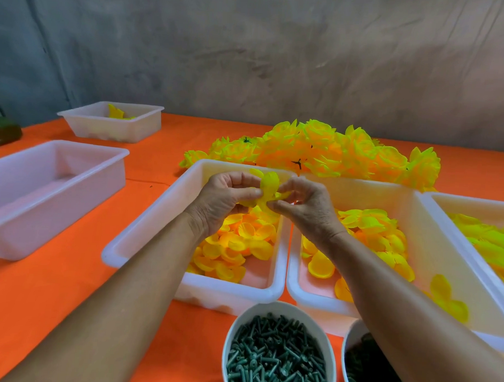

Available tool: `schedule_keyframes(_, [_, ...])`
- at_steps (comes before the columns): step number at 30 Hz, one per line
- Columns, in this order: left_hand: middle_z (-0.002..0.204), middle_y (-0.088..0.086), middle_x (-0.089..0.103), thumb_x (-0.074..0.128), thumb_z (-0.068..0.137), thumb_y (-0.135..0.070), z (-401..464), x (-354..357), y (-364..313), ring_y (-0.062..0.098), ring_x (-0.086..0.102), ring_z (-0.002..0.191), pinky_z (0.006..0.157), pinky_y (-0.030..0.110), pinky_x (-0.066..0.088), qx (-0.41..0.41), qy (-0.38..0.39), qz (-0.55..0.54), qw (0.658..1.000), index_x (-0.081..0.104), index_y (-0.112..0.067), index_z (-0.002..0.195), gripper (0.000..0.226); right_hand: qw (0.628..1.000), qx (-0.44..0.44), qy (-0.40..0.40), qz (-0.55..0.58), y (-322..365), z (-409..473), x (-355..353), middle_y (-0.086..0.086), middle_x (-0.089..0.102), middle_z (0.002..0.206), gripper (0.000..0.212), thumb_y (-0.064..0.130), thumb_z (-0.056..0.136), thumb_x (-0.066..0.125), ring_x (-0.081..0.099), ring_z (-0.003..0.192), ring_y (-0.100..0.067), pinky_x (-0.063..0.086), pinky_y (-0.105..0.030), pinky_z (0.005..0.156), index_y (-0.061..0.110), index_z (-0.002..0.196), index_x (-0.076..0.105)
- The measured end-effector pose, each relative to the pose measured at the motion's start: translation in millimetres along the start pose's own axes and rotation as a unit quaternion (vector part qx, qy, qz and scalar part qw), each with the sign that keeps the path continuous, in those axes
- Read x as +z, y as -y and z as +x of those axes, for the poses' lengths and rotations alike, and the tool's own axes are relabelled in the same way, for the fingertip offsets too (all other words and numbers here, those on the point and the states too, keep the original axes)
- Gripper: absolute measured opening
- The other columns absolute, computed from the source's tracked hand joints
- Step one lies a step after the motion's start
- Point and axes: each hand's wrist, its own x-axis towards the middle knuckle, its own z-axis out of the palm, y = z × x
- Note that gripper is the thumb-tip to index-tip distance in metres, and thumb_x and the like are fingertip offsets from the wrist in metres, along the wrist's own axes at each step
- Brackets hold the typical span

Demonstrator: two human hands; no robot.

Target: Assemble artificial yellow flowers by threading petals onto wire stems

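Yellow petal piece pinched between left hand and right hand, stem hidden.

Head view looks forward and down, seemingly close above the table.

The rightmost tray and second bowl are cut off by the frame edges.
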Motion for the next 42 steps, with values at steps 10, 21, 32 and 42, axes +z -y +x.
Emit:
schedule_keyframes(10, [0.052,-0.01,0.059,0.066,0.084,-0.014,3,-2,4,0.005,0.052,0.046,0.051,0.021,0.041,-0.013,-0.048,0.044,0.998,0.061,-0.017,0.071,0.015,0.998,0.013,0.051,0.026,0,-1,1,-0.013,0.068,0.074,0.007,0.007,0.082,0.07,0.063,0.07,-0.017,0.05,-0.033,0.073,0.007,0.076,0.066])
schedule_keyframes(21, [0.111,0.01,0.064,0.073,0.08,-0.028,9,-18,21,0.028,0.059,0.105,0.083,0.035,0.047,-0.115,-0.157,0.491,0.849,0.065,-0.012,0.104,0.03,1.0,0.009,-0.003,0.008,5,0,0,-0.001,0.052,0.067,0.013,0.003,0.086,0.062,0.046,0.068,-0.013,0.035,-0.028,0.065,0.008,0.074,0.06])
schedule_keyframes(32, [0.123,0.011,0.057,0.084,0.061,-0.045,8,-18,19,0.03,0.055,0.112,0.081,0.036,0.046,-0.198,-0.106,0.552,0.803,0.05,-0.009,0.126,0.082,0.999,0.027,0.014,0.041,10,-1,0,-0.03,0.067,0.085,0.007,-0.003,0.088,0.056,0.066,0.075,-0.028,0.051,-0.034,0.078,-0.008,0.084,0.06])
schedule_keyframes(42, [0.096,0.005,0.061,0.079,0.069,-0.046,12,-21,17,0.022,0.055,0.087,0.068,0.028,0.039,-0.056,-0.278,0.313,0.906,0.057,-0.019,0.092,0.042,0.995,0.042,-0.004,0.096,16,-4,-1,-0.027,0.066,0.088,0.008,-0.001,0.09,0.055,0.066,0.059,-0.007,0.044,-0.009,0.054,-0.003,0.083,0.057])
